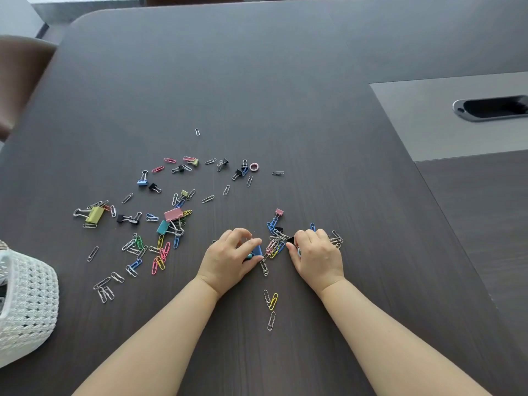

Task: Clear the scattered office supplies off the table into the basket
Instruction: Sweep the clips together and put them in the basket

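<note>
Supplies: paper clips [160, 252] and binder clips [173, 215] strewn across the table [285, 81].
Basket [28, 295]: at the table's left edge, well apart from both hands.
Left hand [228, 257]: curled round a blue binder clip [258, 250].
Right hand [317, 252]: curled, apparently pinching a black binder clip [291, 240].
Handling: light, stiff, slippery wire lying flat. Probably best raked together and scooped, and the binder clips lifted by their handles.

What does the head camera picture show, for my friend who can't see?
On a dark table, the left hand grips a blue clip and the right hand pinches a black clip. Colourful paper clips lie scattered around, and a white basket sits at the left edge.
</note>
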Motion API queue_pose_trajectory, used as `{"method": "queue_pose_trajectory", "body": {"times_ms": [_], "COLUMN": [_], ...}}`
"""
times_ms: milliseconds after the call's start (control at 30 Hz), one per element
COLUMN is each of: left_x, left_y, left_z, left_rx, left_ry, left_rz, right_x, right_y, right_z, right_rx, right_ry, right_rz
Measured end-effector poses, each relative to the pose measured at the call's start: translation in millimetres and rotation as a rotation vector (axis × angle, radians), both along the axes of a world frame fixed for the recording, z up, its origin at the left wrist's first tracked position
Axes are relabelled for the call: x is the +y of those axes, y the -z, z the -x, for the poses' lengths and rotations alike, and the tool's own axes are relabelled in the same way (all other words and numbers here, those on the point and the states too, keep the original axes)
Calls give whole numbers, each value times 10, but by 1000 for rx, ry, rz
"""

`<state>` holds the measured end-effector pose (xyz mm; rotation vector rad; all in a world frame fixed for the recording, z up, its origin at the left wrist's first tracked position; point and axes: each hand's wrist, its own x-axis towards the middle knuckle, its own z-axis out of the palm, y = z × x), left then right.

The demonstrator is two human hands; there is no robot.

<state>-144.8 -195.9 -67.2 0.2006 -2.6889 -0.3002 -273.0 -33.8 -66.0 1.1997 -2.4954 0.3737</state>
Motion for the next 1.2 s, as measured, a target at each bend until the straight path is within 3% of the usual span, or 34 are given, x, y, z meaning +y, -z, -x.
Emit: {"method": "queue_pose_trajectory", "body": {"times_ms": [200,500,767,900,1100,1200], "left_x": [-65,-192,-463,-849,-1531,-1797], "left_y": [-10,-360,-1001,-1339,-1644,-1561], "left_z": [-4,-416,-1403,-2161,-3185,-3486], "left_rx": [25,107,224,251,71,-56], "left_ry": [37,-44,-166,-264,-479,-487], "left_rz": [63,-9,-83,-28,-19,-9], "right_x": [29,-32,-590,-1065,-1799,-2027], "right_y": [12,-467,-1071,-1331,-1570,-1598], "right_z": [22,-346,-1191,-1739,-2586,-2924], "right_rx": [-25,-214,-351,-377,-374,-375], "right_ry": [-64,-107,-269,-371,-490,-521], "right_rz": [13,83,184,230,292,293]}}
